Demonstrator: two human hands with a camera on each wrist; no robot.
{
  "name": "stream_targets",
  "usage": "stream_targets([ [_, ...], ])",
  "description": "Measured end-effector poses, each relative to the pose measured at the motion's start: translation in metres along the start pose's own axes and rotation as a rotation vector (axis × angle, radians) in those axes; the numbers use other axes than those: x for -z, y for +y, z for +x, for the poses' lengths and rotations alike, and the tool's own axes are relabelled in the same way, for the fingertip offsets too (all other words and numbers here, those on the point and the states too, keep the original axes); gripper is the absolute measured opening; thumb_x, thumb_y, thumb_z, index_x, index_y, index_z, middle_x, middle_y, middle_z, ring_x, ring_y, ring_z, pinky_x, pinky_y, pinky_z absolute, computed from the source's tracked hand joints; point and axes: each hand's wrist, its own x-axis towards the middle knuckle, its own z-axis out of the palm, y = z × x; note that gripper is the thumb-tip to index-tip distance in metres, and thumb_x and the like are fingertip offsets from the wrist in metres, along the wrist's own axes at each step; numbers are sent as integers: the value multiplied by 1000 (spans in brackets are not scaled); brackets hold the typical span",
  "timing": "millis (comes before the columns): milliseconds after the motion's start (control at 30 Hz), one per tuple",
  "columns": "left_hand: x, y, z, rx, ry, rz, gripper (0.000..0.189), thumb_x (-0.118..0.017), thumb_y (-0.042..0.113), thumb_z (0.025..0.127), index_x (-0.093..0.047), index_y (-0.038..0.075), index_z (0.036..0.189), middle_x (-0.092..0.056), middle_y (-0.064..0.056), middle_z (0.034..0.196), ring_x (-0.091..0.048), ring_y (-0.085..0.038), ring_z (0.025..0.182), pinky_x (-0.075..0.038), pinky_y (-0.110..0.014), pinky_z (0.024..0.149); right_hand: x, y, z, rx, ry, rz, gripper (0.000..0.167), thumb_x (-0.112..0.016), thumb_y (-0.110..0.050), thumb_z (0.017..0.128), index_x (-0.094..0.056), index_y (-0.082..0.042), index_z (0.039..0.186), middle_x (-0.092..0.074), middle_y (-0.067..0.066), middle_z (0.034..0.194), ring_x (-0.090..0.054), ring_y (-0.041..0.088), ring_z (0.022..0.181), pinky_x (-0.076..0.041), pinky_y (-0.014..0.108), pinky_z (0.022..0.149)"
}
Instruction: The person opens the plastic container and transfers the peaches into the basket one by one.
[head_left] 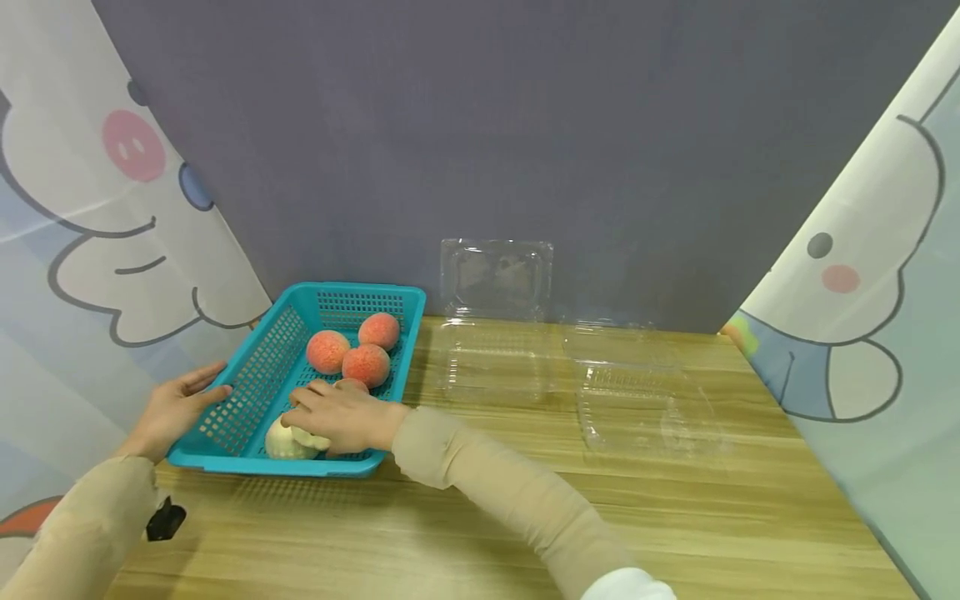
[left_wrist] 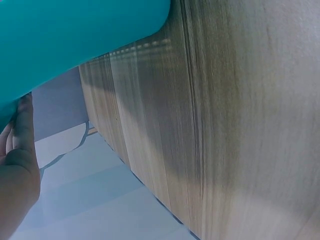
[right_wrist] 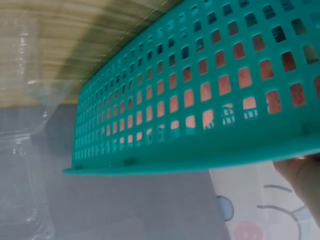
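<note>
On the left of the table, a turquoise plastic basket holds several fruits. My left hand grips its left rim, thumb over the edge; in the left wrist view its fingers lie under the rim. My right hand reaches over the near right rim into the basket. Its fingers curl over a pale, round fruit, mostly hidden by the hand. Another pale fruit sits beside it in the near corner. Red-orange peaches lie farther back, one partly covered by the right hand.
Two clear plastic clamshell boxes stand with lids raised: one box right of the basket, the other box farther right. A small black object is near the left sleeve. A grey wall closes off the back.
</note>
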Motion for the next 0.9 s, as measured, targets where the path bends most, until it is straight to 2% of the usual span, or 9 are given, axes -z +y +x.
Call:
stream_targets([
  [167,0,1,1,9,6,7,76,-47,52,90,-16,13,147,-12,-24,148,-6,-55,131,-18,-74,94,0,1,10,-30,17,51,73,-66,-50,76,-29,-35,138,-27,-9,144,-26,9,131,-41,18,94],
  [267,0,2,0,8,10,12,76,-47,53,89,-17,13,147,-13,-24,148,-7,-55,131,-18,-74,93,0,2,15,-29,39,35,74,-64,-53,76,-29,-34,139,-27,-8,145,-27,10,132,-42,18,95],
  [500,-1,1,-2,11,7,-1,74,-47,51,90,-18,12,146,-13,-25,147,-9,-56,130,-20,-74,93,3,3,31,-23,39,48,72,-60,-53,79,-27,-33,140,-24,-8,146,-25,10,133,-41,20,96],
  [700,-1,2,-3,13,20,6,73,-47,51,90,-20,12,146,-15,-25,147,-10,-56,130,-20,-74,93,6,6,49,-22,82,-59,71,-58,-55,80,-29,-30,140,-26,-4,145,-28,13,132,-44,20,93],
  [900,-1,5,-2,1,32,13,74,-48,50,90,-21,11,145,-17,-25,146,-14,-55,130,-22,-73,94,9,11,65,-59,50,-28,75,-59,-56,78,-26,-31,141,-23,-5,147,-24,12,134,-44,19,94],
])
